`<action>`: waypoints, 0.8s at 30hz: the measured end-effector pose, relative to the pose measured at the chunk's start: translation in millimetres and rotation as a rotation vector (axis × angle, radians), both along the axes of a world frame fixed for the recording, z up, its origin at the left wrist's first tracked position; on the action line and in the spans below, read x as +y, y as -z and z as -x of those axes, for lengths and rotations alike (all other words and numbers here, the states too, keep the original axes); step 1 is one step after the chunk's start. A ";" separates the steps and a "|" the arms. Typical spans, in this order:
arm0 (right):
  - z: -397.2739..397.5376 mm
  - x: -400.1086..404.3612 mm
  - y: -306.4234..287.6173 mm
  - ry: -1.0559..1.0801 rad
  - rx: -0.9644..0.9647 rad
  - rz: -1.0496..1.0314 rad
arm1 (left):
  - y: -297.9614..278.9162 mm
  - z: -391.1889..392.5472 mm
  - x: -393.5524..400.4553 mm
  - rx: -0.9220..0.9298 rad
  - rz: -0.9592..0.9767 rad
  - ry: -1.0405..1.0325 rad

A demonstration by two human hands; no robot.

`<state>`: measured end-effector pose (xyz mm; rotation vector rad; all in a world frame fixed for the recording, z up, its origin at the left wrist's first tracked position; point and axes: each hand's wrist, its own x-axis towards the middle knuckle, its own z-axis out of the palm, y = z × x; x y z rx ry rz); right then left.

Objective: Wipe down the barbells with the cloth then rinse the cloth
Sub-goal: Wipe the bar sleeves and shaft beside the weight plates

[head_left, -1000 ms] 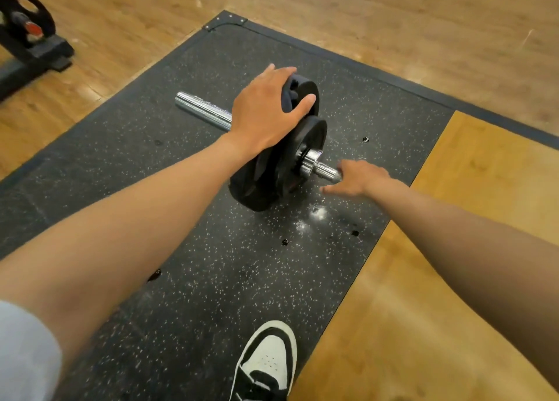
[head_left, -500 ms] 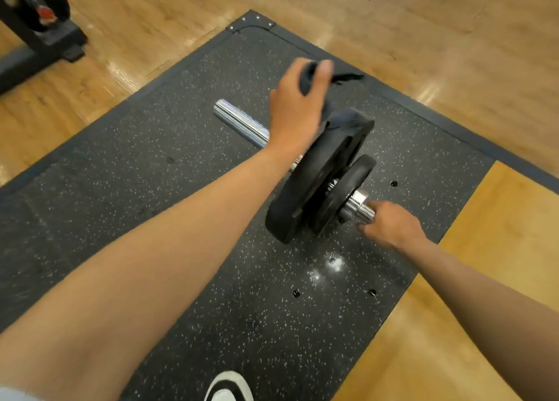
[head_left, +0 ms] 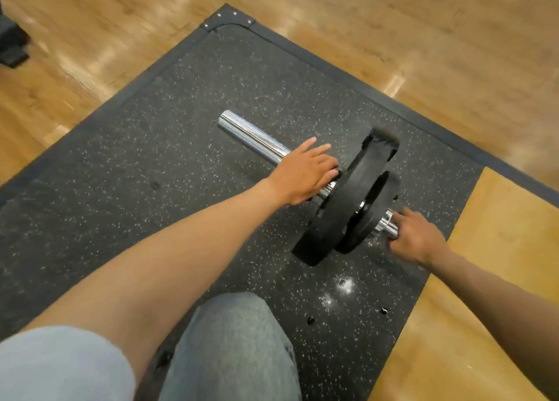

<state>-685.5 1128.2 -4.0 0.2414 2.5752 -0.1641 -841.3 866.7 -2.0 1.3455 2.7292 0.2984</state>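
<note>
A barbell lies across the black speckled mat [head_left: 136, 158], its chrome sleeve [head_left: 254, 137] pointing to the far left. Two black plates sit on the sleeve, a large one [head_left: 338, 213] and a smaller one [head_left: 373, 204] to its right. A dark cloth [head_left: 382, 142] looks draped over the top of the large plate. My left hand [head_left: 302, 174] lies flat on the sleeve just left of the large plate, fingers spread and nothing visible in it. My right hand [head_left: 419, 237] grips the bar beside the collar [head_left: 385, 222], right of the small plate.
A wooden platform panel [head_left: 490, 249] borders the mat on the right, with wood floor all around. My knee in grey jeans [head_left: 233, 346] is at the bottom centre. A dark rack base [head_left: 12, 47] sits at the far left edge.
My left hand has let go of the cloth above the large plate and dropped onto the sleeve. My right hand has stayed on the bar. My knee has come into view.
</note>
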 end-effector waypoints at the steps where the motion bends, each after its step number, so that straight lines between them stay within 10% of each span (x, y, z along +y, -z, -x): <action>1: 4.2 -0.1 -3.5 -0.015 -0.031 -0.014 | -1.5 2.2 8.5 -0.007 0.019 0.006; 24: 32.3 46.4 2.9 0.052 0.070 0.222 | -27.7 -5.2 26.1 -0.148 0.105 -0.175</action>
